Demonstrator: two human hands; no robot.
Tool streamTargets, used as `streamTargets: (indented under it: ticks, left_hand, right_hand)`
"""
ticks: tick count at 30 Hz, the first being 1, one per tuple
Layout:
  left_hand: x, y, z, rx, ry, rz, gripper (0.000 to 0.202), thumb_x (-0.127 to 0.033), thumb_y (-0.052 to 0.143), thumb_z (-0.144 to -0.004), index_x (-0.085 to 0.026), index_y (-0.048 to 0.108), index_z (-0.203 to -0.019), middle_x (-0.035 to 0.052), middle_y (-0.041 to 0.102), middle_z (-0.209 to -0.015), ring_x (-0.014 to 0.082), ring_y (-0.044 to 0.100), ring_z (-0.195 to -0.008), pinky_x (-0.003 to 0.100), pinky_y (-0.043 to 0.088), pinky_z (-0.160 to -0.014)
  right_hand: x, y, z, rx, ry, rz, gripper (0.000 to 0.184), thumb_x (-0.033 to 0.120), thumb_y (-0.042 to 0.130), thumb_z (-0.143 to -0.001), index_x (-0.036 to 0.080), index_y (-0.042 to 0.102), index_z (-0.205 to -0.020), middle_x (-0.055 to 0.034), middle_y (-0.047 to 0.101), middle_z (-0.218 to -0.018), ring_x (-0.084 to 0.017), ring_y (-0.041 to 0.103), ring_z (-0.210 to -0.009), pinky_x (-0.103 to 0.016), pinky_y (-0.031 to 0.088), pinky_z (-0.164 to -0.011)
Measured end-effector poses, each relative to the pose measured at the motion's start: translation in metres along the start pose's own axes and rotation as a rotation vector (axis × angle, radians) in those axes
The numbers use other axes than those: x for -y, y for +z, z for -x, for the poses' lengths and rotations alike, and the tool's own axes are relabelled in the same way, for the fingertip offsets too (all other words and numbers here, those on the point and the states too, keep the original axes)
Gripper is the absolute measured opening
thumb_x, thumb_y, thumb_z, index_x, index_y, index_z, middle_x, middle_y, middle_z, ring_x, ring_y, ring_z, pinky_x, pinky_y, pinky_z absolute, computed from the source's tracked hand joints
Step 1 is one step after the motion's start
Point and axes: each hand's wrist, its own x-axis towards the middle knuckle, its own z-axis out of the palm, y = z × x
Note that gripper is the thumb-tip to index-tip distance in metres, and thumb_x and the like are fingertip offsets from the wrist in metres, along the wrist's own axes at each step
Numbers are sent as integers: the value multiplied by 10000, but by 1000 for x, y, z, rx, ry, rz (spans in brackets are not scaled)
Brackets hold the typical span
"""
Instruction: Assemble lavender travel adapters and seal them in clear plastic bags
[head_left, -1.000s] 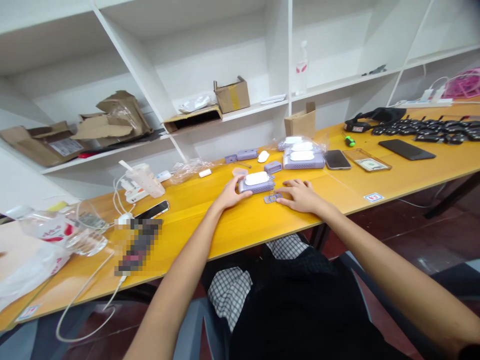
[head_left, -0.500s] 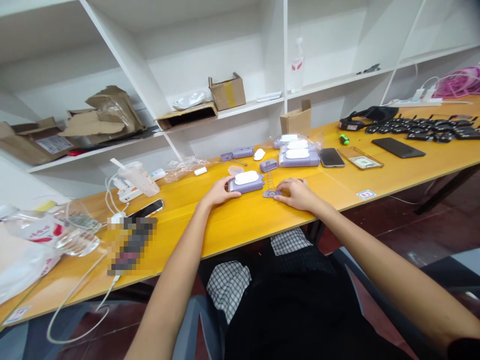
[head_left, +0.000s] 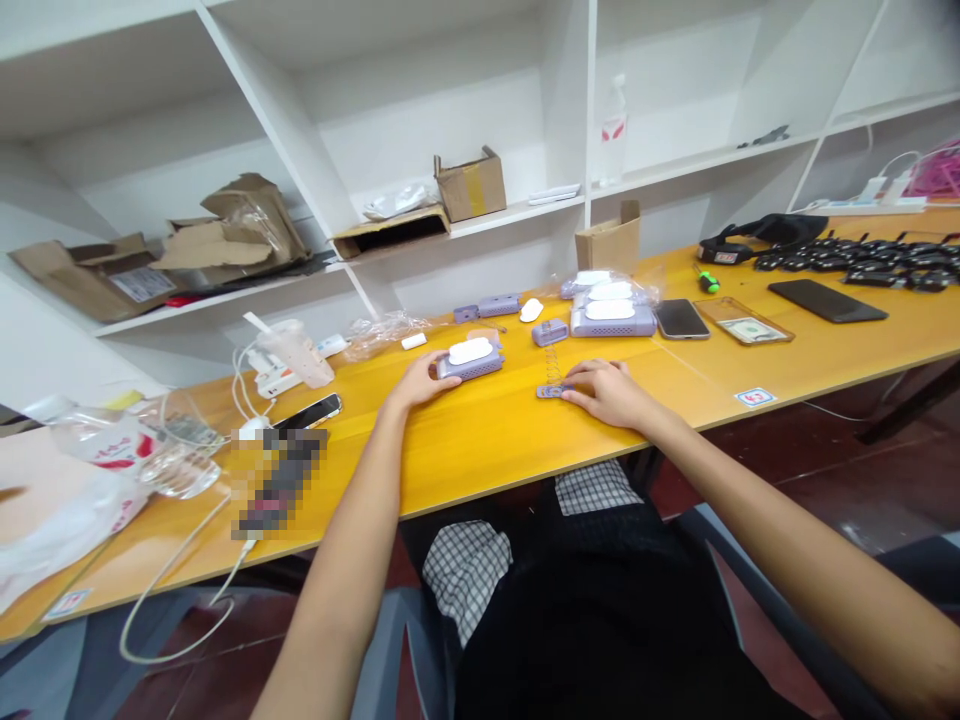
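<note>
Entered on your yellow wood-grain surface [head_left: 465, 450], centre: your left hand [head_left: 416, 382], relaxed and cupped, not clenched, its fingers touching the left end of a lilac perforated plastic housing [head_left: 469, 363] with a white oval cap. Just right of that, your right hand [head_left: 607, 393] lies flat beside a small lilac slotted plate [head_left: 551, 391], fingertips at its right end; you cannot tell from this view whether it is pinching the plate or only touching it. A thin steel coil spring [head_left: 553, 366] stands upright on the plate, unsupported along its visible length. Farther back lie a small lilac plastic block [head_left: 550, 333] and a row of matching lilac housings with white caps [head_left: 611, 320] in clear plastic wrap. Right of these sit a black smartphone [head_left: 680, 319] and a green-handled screwdriver [head_left: 707, 282]. Risk noted: the spring looks the least stable item here, and a knock from your right hand or a slight tilt of the plate could topple it or send it rolling toward the near edge. Any sideways shove of the housing could also catch it.
</note>
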Motion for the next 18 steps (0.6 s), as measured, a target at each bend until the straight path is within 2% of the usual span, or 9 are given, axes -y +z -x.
streamTargets:
  ticks: [8,11,14,16,18]
  left_hand:
    - [-6,-3,2,45,-5,54,887,-568,828,-714,-201,563,-1477,152,583,-1507,333,627,-1280,467,476,-1117]
    - [-3,-3,0,21,-2,128,728,-587,738,-809,-192,619,-1410,132,619,-1474,302,627,-1282,421,473,-1118]
    - [6,-1,-3,-153,-29,126,498,-516,600,-925,-164,701,-1262,117,696,-1369,258,639,-1269,372,457,-1133]
    - [14,0,-4,-291,-96,60,400,-434,569,-946,-149,728,-1178,122,738,-1286,253,672,-1207,376,474,-1116]
    - [22,0,-6,-378,-155,8,347,-352,567,-937,-124,732,-1139,150,752,-1238,268,694,-1154,405,492,-1097]
  right_hand:
    - [4,-3,0,2,21,20,360,485,534,-1024,285,770,-1208,-114,714,-1318,-356,597,-1223,-528,398,-958]
    - [4,-3,0,2,13,31,365,494,525,-1027,296,763,-1221,-104,716,-1307,-347,603,-1209,-517,400,-949]
    - [4,-2,0,-6,6,37,366,483,526,-1026,291,752,-1241,-103,716,-1303,-337,609,-1200,-505,398,-942]
    - [3,-1,0,-14,5,38,363,475,531,-1023,274,757,-1223,-110,718,-1297,-335,611,-1200,-502,396,-948]
    - [3,0,0,-19,6,40,360,472,538,-1019,262,762,-1206,-112,721,-1287,-334,614,-1194,-504,395,-957]
